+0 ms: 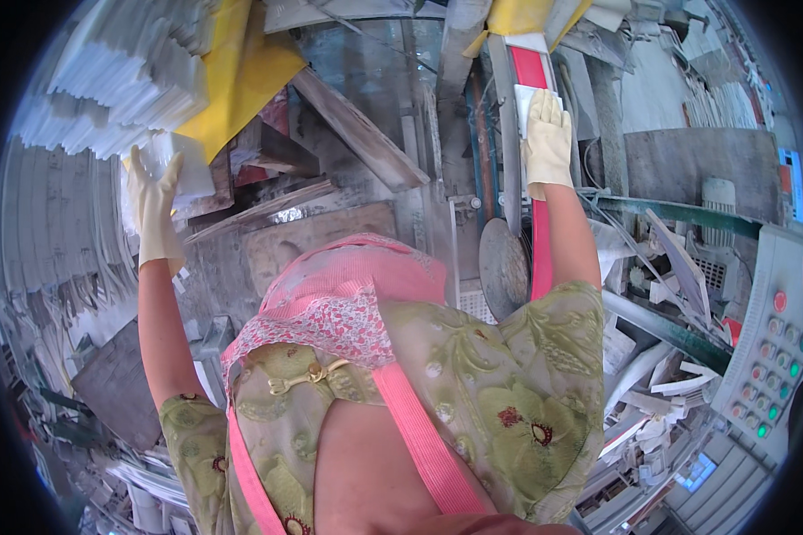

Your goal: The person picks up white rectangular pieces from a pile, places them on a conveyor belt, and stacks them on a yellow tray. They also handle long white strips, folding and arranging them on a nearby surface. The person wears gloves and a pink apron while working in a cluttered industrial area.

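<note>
Two gloved hands raised, both holding white pieces: left hand (152, 209) gripping a white block (177, 165) left of the round saw blade (503, 265); right hand (547, 143) pressed flat on a white slab (528, 96) just above that blade, on the red rail (541, 241).

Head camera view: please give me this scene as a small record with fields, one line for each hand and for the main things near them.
left hand: in a pale glove, fingers on a white block
right hand: in a pale glove, pressed on a white piece lying on a red strip
near left hand: stacks of white slabs and a yellow sheet
near right hand: a round grey saw blade below the hand
far right: a control panel with round buttons
grip: whether either hand closes around its piece cannot be told
</note>
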The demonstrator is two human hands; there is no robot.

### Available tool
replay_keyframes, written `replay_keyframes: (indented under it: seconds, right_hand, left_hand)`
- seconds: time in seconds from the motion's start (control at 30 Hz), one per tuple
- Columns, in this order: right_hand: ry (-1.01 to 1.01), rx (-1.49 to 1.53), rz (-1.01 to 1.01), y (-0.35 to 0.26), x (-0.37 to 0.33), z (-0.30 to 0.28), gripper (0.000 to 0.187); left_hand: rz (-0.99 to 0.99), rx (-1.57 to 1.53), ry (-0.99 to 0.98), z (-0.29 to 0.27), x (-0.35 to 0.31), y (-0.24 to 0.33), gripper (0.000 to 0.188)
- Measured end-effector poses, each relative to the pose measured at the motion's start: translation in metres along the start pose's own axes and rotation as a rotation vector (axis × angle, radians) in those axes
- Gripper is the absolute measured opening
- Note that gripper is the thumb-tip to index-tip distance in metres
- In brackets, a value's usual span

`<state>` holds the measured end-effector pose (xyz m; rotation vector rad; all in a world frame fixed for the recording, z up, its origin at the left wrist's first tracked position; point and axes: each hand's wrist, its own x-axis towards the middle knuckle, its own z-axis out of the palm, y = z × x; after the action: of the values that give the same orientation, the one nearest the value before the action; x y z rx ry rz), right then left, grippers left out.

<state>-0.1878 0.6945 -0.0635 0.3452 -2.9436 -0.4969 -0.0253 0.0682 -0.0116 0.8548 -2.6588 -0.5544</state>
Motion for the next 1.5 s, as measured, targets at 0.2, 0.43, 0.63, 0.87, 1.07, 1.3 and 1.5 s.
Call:
replay_keyframes:
  seconds: [0.2,0.43,0.63,0.87,1.07,1.3,1.5]
  right_hand:
    - [0.084,0.160,-0.084,0.003,0.015,0.001,0.064]
    - [-0.186,0.444,0.384,-0.029,0.049,-0.108,0.050]
    - [-0.008,1.637,0.157,-0.232,0.021,-0.172,0.048]
    - [-0.126,1.963,0.049,-0.415,-0.017,-0.221,0.031]
    - [-0.126,1.602,0.078,-0.459,-0.008,-0.211,0.042]
    - [-0.149,1.671,-0.309,-0.458,-0.004,-0.189,0.056]
    - [-0.794,2.229,-0.511,-0.432,0.015,-0.178,0.081]
  left_hand:
    - [0.054,-0.062,0.020,-0.003,-0.003,0.008,0.099]
    - [0.002,0.066,-0.088,-0.016,-0.007,0.025,0.117]
    - [0.043,0.053,-0.113,-0.018,-0.009,0.021,0.113]
    - [0.145,-0.086,-0.093,-0.020,-0.010,0.008,0.111]
    - [0.058,-0.135,-0.105,-0.019,-0.013,0.011,0.110]
    - [0.054,-0.239,-0.044,-0.023,-0.013,0.012,0.105]
    - [-0.059,0.065,-0.100,-0.044,-0.023,0.041,0.128]
